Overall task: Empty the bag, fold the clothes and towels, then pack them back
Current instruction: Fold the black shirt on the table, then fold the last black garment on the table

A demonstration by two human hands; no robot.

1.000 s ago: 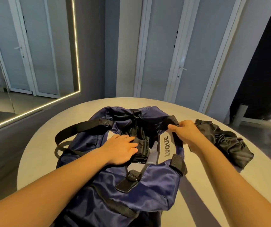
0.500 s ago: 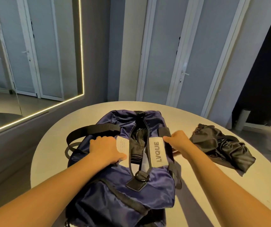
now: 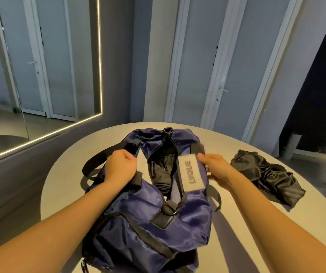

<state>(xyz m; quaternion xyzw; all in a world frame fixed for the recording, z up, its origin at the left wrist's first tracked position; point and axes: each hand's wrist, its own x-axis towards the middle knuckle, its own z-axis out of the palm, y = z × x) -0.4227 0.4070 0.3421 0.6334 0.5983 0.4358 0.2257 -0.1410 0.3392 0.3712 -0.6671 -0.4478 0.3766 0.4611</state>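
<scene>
A navy blue duffel bag (image 3: 148,217) with black straps lies on the round table (image 3: 63,184) in front of me, its top opening spread apart. My left hand (image 3: 119,167) grips the bag's left rim near a black strap. My right hand (image 3: 215,168) grips the right rim beside the grey logo patch (image 3: 191,175). Between my hands, black clothing (image 3: 161,174) shows inside the opening. A crumpled black garment (image 3: 266,174) lies on the table to the right of the bag, apart from it.
A wall mirror with a lit edge (image 3: 39,75) stands at the left. White doors (image 3: 217,66) line the wall behind the table. The table's far edge curves just past the bag. A dark doorway (image 3: 320,95) opens at the right.
My left hand left the clothing inside the bag and took hold of the left rim. Both hands have pulled the opening wider, baring the black clothing inside.
</scene>
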